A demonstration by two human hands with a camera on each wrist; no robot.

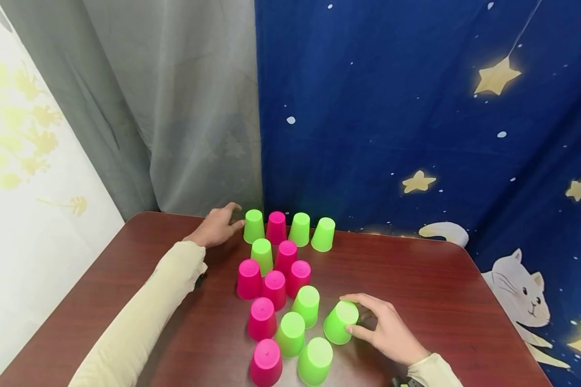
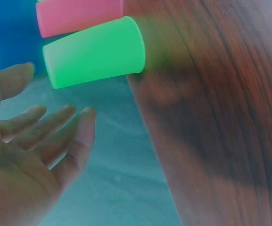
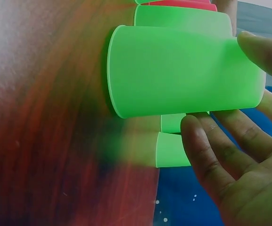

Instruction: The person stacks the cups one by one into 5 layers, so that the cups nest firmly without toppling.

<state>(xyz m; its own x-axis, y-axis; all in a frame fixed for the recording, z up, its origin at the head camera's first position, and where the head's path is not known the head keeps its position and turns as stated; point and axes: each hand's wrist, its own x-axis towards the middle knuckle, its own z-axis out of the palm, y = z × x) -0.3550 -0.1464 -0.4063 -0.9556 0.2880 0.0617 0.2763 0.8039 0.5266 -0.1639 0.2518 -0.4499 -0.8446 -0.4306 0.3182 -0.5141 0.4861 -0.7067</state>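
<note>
Backing dark wooden table (image 1: 440, 290), starry curtain (image 1: 416, 107)

A dark red-brown wooden table (image 1: 440, 290) with rounded corners carries all the things. On it stand many plastic cups, all upside down, close together in a loose group near the middle. At the far edge there is a row of four: green (image 1: 254, 226), pink (image 1: 276, 228), green (image 1: 299, 229), green (image 1: 323, 234). Nearer, pink cups (image 1: 249, 278) and green cups (image 1: 290, 333) are mixed, several touching. One green cup (image 1: 340, 321) at the right side of the group is tilted.
</note>
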